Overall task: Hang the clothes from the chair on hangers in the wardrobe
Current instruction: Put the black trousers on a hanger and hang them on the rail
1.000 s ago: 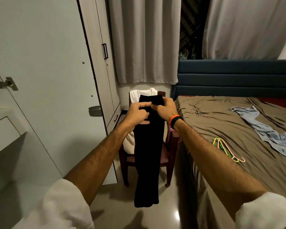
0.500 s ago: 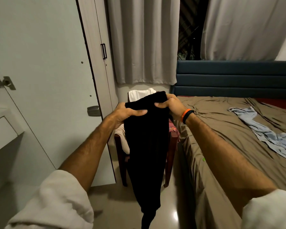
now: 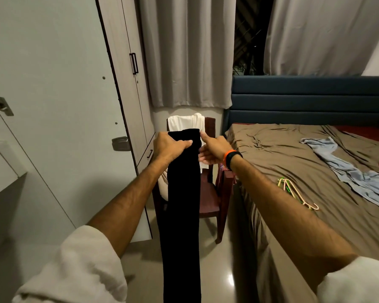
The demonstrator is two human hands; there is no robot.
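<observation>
You stand on a glossy tiled floor (image 3: 223, 259) between a pale wardrobe (image 3: 53, 84) on the left and a bed (image 3: 293, 162) on the right. Nearest you, the black trousers (image 3: 182, 215) hang straight down past the bottom edge. Your left hand (image 3: 170, 146) grips their top edge, fingers curled over it. Your right hand (image 3: 214, 149) pinches the right corner with its thumb, the fingers spread loosely behind. Just beyond stands the dark red chair (image 3: 208, 193) with a white garment (image 3: 185, 123) draped over its back. Farther right, coloured hangers (image 3: 293, 189) and a blue garment (image 3: 348, 171) lie on the bed.
</observation>
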